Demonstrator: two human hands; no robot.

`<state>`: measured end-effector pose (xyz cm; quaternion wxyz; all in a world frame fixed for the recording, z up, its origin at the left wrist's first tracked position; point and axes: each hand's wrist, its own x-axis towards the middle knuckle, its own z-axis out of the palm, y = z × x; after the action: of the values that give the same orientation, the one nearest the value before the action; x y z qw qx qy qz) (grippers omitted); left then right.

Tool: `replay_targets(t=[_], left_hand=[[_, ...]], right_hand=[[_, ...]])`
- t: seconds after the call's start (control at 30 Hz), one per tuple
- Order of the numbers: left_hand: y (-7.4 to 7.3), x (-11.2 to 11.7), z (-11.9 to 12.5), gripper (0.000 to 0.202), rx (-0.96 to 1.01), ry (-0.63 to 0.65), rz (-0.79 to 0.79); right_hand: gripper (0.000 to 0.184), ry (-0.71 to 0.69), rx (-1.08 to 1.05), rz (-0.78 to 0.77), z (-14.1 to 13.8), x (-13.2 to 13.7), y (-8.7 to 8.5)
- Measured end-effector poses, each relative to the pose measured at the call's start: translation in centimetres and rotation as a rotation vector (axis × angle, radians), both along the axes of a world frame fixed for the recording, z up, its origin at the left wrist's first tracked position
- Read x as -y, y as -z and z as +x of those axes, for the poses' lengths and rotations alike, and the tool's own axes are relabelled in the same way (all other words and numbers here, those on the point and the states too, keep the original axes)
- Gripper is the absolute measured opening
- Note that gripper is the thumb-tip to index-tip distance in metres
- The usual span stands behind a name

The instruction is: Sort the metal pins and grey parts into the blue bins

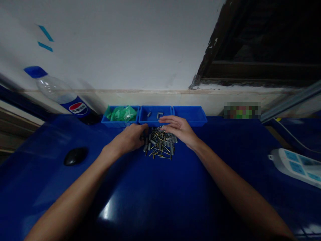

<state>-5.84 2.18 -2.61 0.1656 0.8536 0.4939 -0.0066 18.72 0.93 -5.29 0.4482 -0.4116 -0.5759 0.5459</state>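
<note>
A pile of thin brass-coloured pins and short grey cylinders [162, 142] lies on the blue table, with both hands at its far part. My left hand [131, 137] is at the pile's left side, its fingers curled together and pointing down; what they hold, if anything, is hidden. Over the pile's right side is my right hand [182, 130], fingers stretched toward the middle blue bin [155, 123] and thumb apart from them. A few small grey cylinders [159, 115] lie inside that bin, just beyond the right fingertips.
The left blue bin [120, 124] holds crumpled green plastic [122, 113]; a right blue bin [190, 123] adjoins the middle one. A Pepsi bottle [77, 106] and black mouse [75, 156] stand left. On the right lies a white device with blue panels [296, 165]. A wall [140, 50] rises behind.
</note>
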Motion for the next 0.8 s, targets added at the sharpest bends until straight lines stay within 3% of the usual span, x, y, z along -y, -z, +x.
replay_targets(t=[0.17, 0.37, 0.67, 0.8], left_hand=[[-1.2, 0.0, 0.2, 0.026, 0.36, -0.012, 0.005], [-1.9, 0.5, 1.4, 0.013, 0.772, -0.102, -0.167], [-1.4, 0.7, 2.1, 0.018, 0.867, -0.091, -0.213], [-0.8, 0.5, 1.7, 0.021, 0.741, -0.054, -0.166]], right_hand=[[0.029, -0.024, 0.015, 0.001, 0.0, 0.0, 0.0], [0.025, -0.062, 0.038, -0.095, -0.2, 0.0, 0.4], [0.024, -0.109, -0.085, -0.17, -0.9, 0.5, 0.4], [0.021, -0.045, -0.027, -0.134, -0.9, 0.3, 0.9]])
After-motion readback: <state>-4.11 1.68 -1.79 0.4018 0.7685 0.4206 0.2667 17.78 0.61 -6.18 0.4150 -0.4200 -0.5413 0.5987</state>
